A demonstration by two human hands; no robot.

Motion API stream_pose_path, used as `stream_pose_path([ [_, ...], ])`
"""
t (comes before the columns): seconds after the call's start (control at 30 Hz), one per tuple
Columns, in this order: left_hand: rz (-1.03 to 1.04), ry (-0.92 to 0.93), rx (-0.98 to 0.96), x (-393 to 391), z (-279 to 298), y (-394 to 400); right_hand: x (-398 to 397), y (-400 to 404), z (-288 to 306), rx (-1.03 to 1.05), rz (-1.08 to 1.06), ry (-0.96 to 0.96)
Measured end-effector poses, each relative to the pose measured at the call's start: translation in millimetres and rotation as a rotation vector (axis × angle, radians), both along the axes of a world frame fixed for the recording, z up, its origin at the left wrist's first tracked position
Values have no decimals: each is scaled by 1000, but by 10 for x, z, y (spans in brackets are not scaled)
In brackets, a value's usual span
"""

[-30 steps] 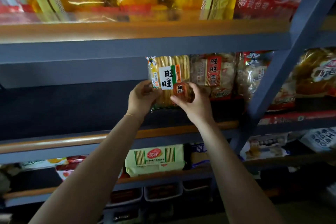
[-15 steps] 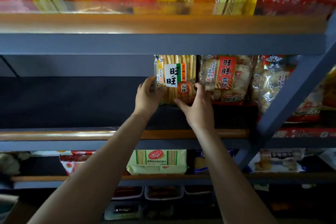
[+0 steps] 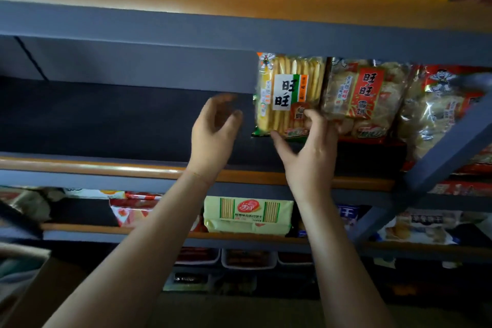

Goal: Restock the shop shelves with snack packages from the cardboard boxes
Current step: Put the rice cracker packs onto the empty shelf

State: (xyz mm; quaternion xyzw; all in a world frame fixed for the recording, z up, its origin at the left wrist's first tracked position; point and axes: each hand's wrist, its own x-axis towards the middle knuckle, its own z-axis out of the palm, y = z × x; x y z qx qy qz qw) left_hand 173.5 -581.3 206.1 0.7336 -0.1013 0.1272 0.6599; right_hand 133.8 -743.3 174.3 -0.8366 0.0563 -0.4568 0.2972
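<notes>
A yellow rice cracker package (image 3: 288,88) with a white and green label stands upright on the middle shelf (image 3: 106,168), leftmost in a row of packs. My right hand (image 3: 308,157) holds its lower right corner, thumb under the bottom edge and fingers on the front. A little to the left of the package, my left hand (image 3: 213,136) is apart from it, fingers spread and holding nothing. The shelf space left of the package is dark and bare.
A red-labelled cracker pack (image 3: 364,96) and another red pack (image 3: 436,114) stand to the right. A blue diagonal strut (image 3: 447,149) crosses at right. The upper shelf (image 3: 239,2) hangs low overhead. A pale green biscuit pack (image 3: 247,214) lies on the shelf below. Brown cardboard (image 3: 32,287) shows at lower left.
My left hand has let go of the package and opened, moving slightly left. My right hand stays on the package's lower corner. The view has shifted left.
</notes>
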Motion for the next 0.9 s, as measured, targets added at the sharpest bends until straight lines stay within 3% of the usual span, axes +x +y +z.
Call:
stream_pose_path([
  [0.1,-12,42,-42,-429,-129,586,-127,641,-58,126,278,-60],
  [0.2,118,220,18,-611,-603,1387,-155,1505,-327,153,515,49],
  [0.33,262,606,207,-908,-1680,2800,-152,2786,-1069,134,720,530],
  [0.47,412,875,190,-1515,-2363,4160,-299,4034,-1843,61,839,1015],
  [0.63,694,988,167,-2049,-2636,5606,-650,5490,-2341,20,956,1431],
  [0.8,1035,1041,499,-2460,-2922,6452,-871,6496,-2629,-6,989,1570],
  [0.9,1182,1078,430,-2615,-3043,6767,-972,6805,-2714,-14,983,1627],
])
